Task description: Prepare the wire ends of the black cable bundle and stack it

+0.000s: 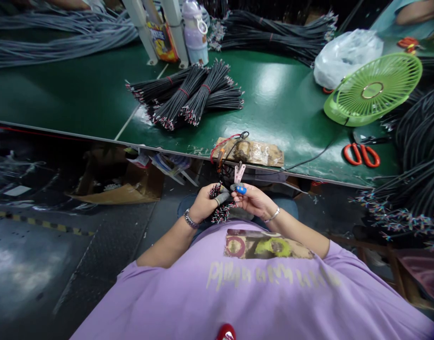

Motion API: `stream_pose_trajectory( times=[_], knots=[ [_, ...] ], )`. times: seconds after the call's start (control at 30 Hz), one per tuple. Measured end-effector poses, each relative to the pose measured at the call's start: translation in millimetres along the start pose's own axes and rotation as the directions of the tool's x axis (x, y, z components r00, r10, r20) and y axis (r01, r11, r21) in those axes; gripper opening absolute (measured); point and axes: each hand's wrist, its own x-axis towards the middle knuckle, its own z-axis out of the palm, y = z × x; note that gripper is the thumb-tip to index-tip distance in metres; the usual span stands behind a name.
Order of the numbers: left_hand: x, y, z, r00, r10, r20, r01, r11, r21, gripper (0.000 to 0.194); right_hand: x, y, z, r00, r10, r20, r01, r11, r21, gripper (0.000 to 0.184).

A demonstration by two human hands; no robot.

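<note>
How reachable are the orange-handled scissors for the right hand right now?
Probably yes: the orange-handled scissors look uncovered near the green table's front edge, on that side. But the right hand is busy at the wire bundle.

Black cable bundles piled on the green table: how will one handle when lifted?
Likely semi-stiff: the cables in the top-right bundle lie nearly straight. It should hold together at the middle, where a red tie cinches it, but the ends may splay. Lifting a lower one could shift the pile, since the bundles lie crossed over each other.
</note>
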Motion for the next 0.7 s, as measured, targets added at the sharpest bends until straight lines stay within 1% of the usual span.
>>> stream_pose_trajectory(
  times=[0.17,0.23,0.3,0.37,0.47,0.53,0.6,0.63,0.7],
  knots=[
    [-0.5,-0.4,-0.6,1.0,0.0,-0.013,0.0,1.0,-0.024,0.019,-0.6,1.0,1.8,0.999,-0.036,0.001,0.036,0.999,-0.023,0.029],
    [-0.5,0.3,-0.6,1.0,-0.007,-0.016,0.006,0.999,-0.044,0.02,-1.2,0.9,3.9,0.996,-0.087,-0.015,0.085,0.993,-0.077,0.031],
    [-0.1,1.2,-0.5,1.0,-0.015,-0.019,0.014,0.998,-0.057,0.022,-2.6,0.3,6.7,0.983,-0.176,-0.046,0.165,0.97,-0.181,0.031],
    [1.1,1.9,-0.5,1.0,-0.018,-0.019,0.017,0.998,-0.054,0.023,-4.9,-0.7,9.5,0.96,-0.271,-0.064,0.238,0.918,-0.317,0.029],
    [3.6,2.2,-1.4,1.0,-0.01,0.005,0.01,1.0,-0.007,0.023,-9.1,-3.1,11.9,0.938,-0.341,-0.058,0.275,0.836,-0.475,0.026],
    [4.6,2.2,-2.9,0.999,0.011,0.038,-0.012,0.999,0.05,0.021,-11.2,-5.7,10.9,0.938,-0.344,-0.041,0.274,0.809,-0.521,0.024],
    [4.1,2.5,-4.8,0.995,0.036,0.097,-0.049,0.99,0.133,0.019,-12.1,-9.1,7.8,0.952,-0.306,0.005,0.26,0.798,-0.543,0.022],
    [3.3,2.9,-5.7,0.99,0.045,0.136,-0.07,0.98,0.184,0.018,-12.1,-10.9,5.7,0.964,-0.264,0.04,0.242,0.799,-0.551,0.022],
    [1.0,4.5,-7.3,0.975,0.054,0.215,-0.116,0.951,0.287,0.016,-11.4,-14.2,1.3,0.985,-0.129,0.112,0.17,0.812,-0.558,0.021]
  ],
)
